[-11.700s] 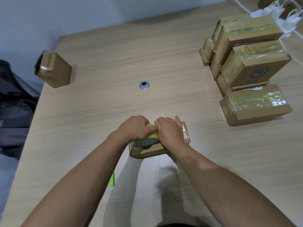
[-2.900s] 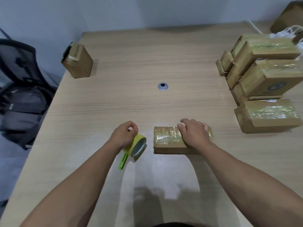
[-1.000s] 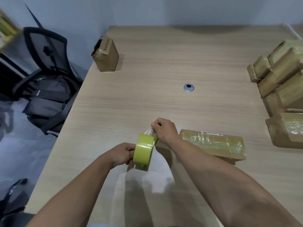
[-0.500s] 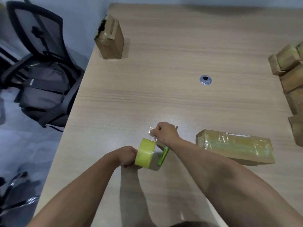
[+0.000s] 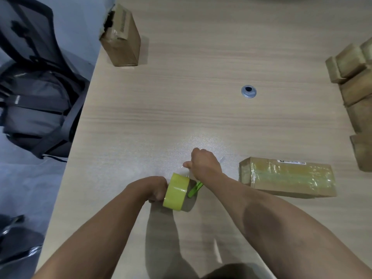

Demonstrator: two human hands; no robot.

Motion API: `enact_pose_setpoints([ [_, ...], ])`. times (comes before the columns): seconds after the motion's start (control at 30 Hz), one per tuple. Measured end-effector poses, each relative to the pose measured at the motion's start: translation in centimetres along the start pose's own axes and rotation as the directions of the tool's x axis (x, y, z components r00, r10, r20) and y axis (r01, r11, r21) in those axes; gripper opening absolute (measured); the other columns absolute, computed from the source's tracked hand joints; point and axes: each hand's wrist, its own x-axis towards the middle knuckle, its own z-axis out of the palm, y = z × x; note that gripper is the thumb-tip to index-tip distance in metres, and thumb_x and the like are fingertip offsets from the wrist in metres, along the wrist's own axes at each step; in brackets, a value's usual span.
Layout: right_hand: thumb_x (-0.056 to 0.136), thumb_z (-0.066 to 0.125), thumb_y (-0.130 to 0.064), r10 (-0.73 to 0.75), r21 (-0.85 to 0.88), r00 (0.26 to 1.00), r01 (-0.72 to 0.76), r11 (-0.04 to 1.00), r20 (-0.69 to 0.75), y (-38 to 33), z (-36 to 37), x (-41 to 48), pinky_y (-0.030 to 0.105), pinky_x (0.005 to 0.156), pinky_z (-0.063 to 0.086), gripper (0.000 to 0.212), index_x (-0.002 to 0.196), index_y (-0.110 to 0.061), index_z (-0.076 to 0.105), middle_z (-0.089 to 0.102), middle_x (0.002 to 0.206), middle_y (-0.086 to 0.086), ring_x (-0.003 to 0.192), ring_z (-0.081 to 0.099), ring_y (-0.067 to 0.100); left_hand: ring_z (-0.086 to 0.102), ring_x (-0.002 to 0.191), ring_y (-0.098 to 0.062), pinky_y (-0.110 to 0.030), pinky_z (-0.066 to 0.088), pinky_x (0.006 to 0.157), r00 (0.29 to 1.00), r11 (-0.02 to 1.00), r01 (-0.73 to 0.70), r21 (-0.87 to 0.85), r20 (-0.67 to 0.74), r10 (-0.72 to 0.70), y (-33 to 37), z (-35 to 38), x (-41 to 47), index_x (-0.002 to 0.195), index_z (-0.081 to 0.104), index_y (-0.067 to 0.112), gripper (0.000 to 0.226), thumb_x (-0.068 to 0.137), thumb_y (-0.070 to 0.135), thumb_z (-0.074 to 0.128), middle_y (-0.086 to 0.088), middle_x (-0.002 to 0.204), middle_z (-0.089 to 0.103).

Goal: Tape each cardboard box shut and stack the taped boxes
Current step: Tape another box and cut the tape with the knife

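Note:
My left hand (image 5: 156, 188) grips a yellow-green tape roll (image 5: 176, 191) just above the table, near its front. Just beyond the roll, my right hand (image 5: 202, 165) pinches the clear free end of the tape. A green cutter (image 5: 194, 189) lies on the table under my right wrist. To the right lies a long cardboard box (image 5: 287, 178) wrapped in clear tape. An upright cardboard box (image 5: 121, 37) with a torn dark top stands at the table's far left edge. A stack of taped boxes (image 5: 356, 93) sits at the right edge of the view, partly cut off.
A round metal grommet (image 5: 249, 91) is set in the wooden table (image 5: 201, 121) at the middle. A black office chair with a grey bag (image 5: 34, 109) stands off the table's left edge.
The view has swung left and down, so the stack has slid to the right edge. My right hand now pinches the tape end, and the long box lies to the right, untouched.

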Motion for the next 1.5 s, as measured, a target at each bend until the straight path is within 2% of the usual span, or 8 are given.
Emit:
enact_pose_setpoints([
  [0.13,0.1,0.061,-0.037,-0.05,-0.037,0.997,0.048,0.998,-0.064,0.2,0.5,-0.4,0.035,0.07,0.037,0.032,0.098,-0.006,0.052,0.049,0.089,0.008,0.086,0.047,0.025,0.052,0.057,-0.02,-0.025,0.041,0.05,1.0,0.999,0.01,0.038,-0.023,-0.009,-0.3,-0.2,0.3,0.119,0.063,-0.004,0.034,0.089,0.005,0.052,-0.014,0.083,0.059],
  [0.2,0.103,0.057,-0.03,-0.057,-0.034,0.996,0.054,0.998,-0.075,0.2,0.5,-0.6,0.034,0.071,0.037,0.026,0.105,-0.004,0.055,0.054,0.094,0.011,0.089,0.051,0.026,0.053,0.061,-0.021,-0.028,0.042,0.062,0.998,0.999,0.03,0.018,-0.049,-0.029,-0.7,0.0,0.9,0.095,0.066,-0.003,0.017,0.089,0.009,0.056,-0.011,0.077,0.057],
  [0.33,0.103,0.05,-0.016,-0.049,-0.007,0.998,0.049,0.999,-0.03,0.2,-0.2,-0.8,0.033,0.071,0.039,0.017,0.11,-0.003,0.057,0.061,0.105,0.016,0.097,0.057,0.03,0.042,0.048,-0.011,-0.017,0.036,0.043,0.993,0.994,0.059,-0.096,-0.1,-0.068,-0.4,0.0,0.5,0.063,0.048,0.012,0.033,0.095,0.016,0.055,-0.002,0.06,0.047],
  [0.47,0.103,0.046,-0.013,-0.082,0.092,0.996,0.083,0.992,-0.019,0.1,-1.2,-1.8,0.036,0.072,0.043,0.019,0.107,0.001,0.058,0.064,0.104,0.018,0.097,0.06,0.033,0.037,0.048,-0.012,-0.015,0.028,0.036,0.983,0.988,0.071,-0.139,-0.161,-0.093,-0.6,-0.8,-0.6,0.071,0.06,0.004,0.031,0.097,0.02,0.056,-0.003,0.06,0.043],
  [0.63,0.103,0.042,-0.014,-0.075,0.227,0.995,0.089,0.97,-0.072,-0.2,-3.1,-3.3,0.038,0.079,0.048,0.023,0.106,-0.002,0.061,0.066,0.106,0.018,0.1,0.059,0.034,0.066,0.086,-0.029,-0.027,0.042,0.063,0.87,0.927,-0.046,-0.372,-0.471,-0.146,-1.2,-2.4,-1.6,0.082,0.072,0.005,0.028,0.092,0.027,0.059,-0.014,0.09,0.071],
  [0.77,0.101,0.042,-0.013,-0.061,0.317,0.992,0.092,0.944,-0.108,0.0,-5.0,-4.8,0.039,0.084,0.049,0.023,0.105,-0.005,0.063,0.068,0.107,0.014,0.101,0.058,0.032,0.058,0.066,-0.024,-0.026,0.04,0.058,0.754,0.781,-0.288,-0.555,-0.634,-0.173,1.2,-3.7,-3.3,0.086,0.073,0.008,0.02,0.093,0.021,0.058,-0.009,0.082,0.07],
  [1.3,0.1,0.044,-0.01,-0.056,0.44,0.945,0.202,0.875,-0.322,8.5,-11.3,-11.3,0.035,0.081,0.046,0.021,0.102,-0.007,0.064,0.067,0.101,0.009,0.095,0.058,0.028,0.061,0.063,-0.02,-0.026,0.042,0.059,0.752,0.627,-0.45,-0.636,-0.649,-0.119,15.0,1.0,-4.5,0.092,0.07,0.008,0.017,0.094,0.018,0.056,-0.006,0.08,0.067],
  [1.5,0.101,0.042,-0.01,-0.007,0.362,0.913,0.169,0.917,-0.408,15.5,-12.3,-12.7,0.031,0.079,0.035,0.021,0.107,-0.008,0.062,0.059,0.11,0.01,0.106,0.052,0.028,0.064,0.106,-0.024,-0.04,0.05,0.098,0.702,0.602,-0.495,-0.627,-0.697,-0.149,20.6,3.2,-2.8,0.11,0.068,0.019,0.022,0.098,0.031,0.055,-0.006,0.119,0.068],
])
